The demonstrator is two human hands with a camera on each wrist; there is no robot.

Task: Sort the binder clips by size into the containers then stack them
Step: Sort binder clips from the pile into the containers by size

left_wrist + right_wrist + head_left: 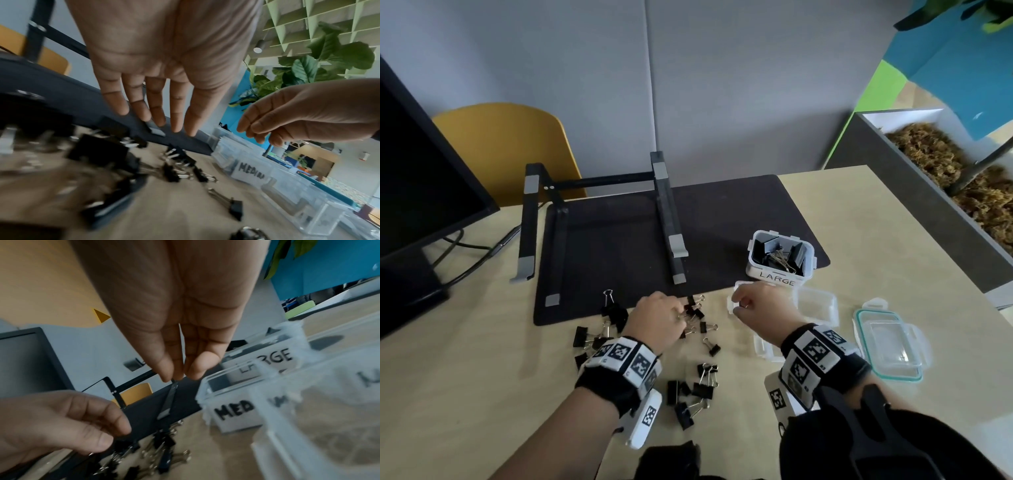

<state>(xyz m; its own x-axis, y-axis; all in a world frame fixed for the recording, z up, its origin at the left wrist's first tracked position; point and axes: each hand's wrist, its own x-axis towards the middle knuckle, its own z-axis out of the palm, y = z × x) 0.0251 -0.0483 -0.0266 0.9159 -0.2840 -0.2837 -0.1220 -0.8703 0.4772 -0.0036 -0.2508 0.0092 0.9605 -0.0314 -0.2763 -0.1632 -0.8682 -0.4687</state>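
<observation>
Black binder clips (698, 387) lie scattered on the wooden table, with smaller ones (697, 313) at the mat's front edge. My left hand (678, 315) hovers over those small clips, fingers (158, 113) straight and empty. My right hand (738, 305) hangs over the clear container marked MEDIUM (251, 173), its fingers (170, 368) loosely drawn together with nothing visible between them. The container marked LARGE (780, 257) stands behind it on the mat and holds several big clips. Another clear box (763, 349) sits half hidden under my right wrist.
A black laptop stand (667, 219) stands on the dark mat (722, 212) behind the clips. A clear lid with a teal seal (890, 346) lies to the right. A monitor (421, 178) and its cable occupy the left side; a planter (945, 178) borders the right.
</observation>
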